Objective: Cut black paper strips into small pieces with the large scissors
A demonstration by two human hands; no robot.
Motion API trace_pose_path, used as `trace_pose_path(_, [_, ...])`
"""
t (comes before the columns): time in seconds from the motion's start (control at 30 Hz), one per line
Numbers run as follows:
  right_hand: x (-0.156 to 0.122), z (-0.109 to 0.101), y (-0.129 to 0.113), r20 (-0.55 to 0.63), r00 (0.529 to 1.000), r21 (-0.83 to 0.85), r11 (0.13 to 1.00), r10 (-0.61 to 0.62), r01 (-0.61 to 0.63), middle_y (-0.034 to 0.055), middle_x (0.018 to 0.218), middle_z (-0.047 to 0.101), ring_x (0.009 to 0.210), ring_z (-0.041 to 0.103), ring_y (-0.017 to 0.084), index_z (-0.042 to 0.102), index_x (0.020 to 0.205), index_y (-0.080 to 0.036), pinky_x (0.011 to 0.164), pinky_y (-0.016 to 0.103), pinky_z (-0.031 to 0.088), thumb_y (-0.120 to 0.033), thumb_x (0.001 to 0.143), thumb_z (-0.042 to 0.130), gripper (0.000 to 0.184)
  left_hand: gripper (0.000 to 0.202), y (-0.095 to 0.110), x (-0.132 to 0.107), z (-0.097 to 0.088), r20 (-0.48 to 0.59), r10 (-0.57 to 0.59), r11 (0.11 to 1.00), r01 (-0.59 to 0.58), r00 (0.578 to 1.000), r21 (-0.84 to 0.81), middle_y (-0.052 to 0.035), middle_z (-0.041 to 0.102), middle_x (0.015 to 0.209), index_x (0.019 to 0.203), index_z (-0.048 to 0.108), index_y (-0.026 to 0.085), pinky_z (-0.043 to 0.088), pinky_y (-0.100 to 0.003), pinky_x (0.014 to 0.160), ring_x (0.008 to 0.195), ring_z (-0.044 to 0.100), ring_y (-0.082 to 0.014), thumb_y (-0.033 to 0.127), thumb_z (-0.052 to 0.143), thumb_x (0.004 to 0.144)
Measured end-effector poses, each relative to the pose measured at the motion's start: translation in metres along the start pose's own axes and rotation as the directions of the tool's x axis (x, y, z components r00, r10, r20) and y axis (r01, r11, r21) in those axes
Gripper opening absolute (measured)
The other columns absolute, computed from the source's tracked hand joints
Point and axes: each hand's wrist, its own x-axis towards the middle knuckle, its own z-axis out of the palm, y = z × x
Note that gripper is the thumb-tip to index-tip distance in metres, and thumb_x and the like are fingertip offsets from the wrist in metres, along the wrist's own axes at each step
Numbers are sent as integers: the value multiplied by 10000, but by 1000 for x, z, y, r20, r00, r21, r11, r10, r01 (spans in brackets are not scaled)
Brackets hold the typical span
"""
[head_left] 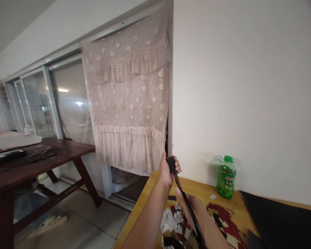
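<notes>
My left hand (167, 171) is raised above the wooden table (145, 197), fingers pinched on the end of a black strap (171, 164). The strap (186, 204) runs taut down and right to my right hand (190, 204), whose fingers are closed around it lower down. Beneath both hands lies a heap of small red, black and white cut pieces (176, 221) on the tabletop.
A green plastic bottle (226, 178) stands by the white wall at the table's back. A black sheet (280, 221) covers the table's right side. A lace curtain (129, 97) hangs at the window. A dark wooden table (41, 159) with items stands left, over tiled floor (88, 221).
</notes>
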Motion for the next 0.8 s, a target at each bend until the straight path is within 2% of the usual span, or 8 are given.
trace_pose_path(0.1, [0, -5, -4, 22, 999, -3, 1000, 25, -25, -44, 509, 223, 499, 265, 118, 219, 537, -230, 470, 264, 195, -720, 772, 289, 548, 588, 1, -1, 3, 4, -30, 999, 30, 1000, -15, 31, 325, 400, 513, 447, 135, 200, -184, 399, 335, 270, -59, 482, 202, 919])
trace_pose_path(0.23, [-1, -6, -5, 21, 998, -33, 998, 60, -59, -42, 501, 258, 509, 303, 122, 251, 534, -221, 495, 266, 219, -717, 783, 281, 556, 590, 2, -3, 4, 3, -55, 998, 55, 998, -16, 25, 335, 400, 510, 438, 140, 215, -182, 395, 340, 284, -63, 512, 210, 908])
trace_pose_path(0.37, [0, -5, -2, 43, 999, -9, 1000, 28, -28, -41, 483, 276, 481, 298, 120, 294, 524, -220, 472, 268, 222, -698, 797, 300, 550, 590, 2, -3, 3, 28, -57, 998, 57, 998, -11, 30, 320, 402, 519, 430, 149, 229, -189, 393, 342, 264, -66, 531, 197, 903])
trace_pose_path(0.53, [3, -6, 3, 60, 998, 32, 999, 19, -21, -31, 465, 302, 457, 303, 125, 292, 514, -230, 456, 270, 262, -689, 799, 304, 541, 619, 2, -2, 5, 50, -142, 990, 141, 989, 24, 22, 310, 374, 494, 411, 153, 211, -189, 388, 326, 254, -71, 542, 150, 899])
trace_pose_path(0.8, [1, -5, 1, 15, 999, 35, 998, 47, -47, -11, 466, 355, 491, 389, 143, 332, 499, -219, 488, 263, 319, -715, 757, 340, 560, 601, 7, -8, 8, 27, -175, 984, 174, 984, 37, 16, 361, 392, 527, 434, 149, 262, -198, 416, 337, 312, -78, 540, 168, 898])
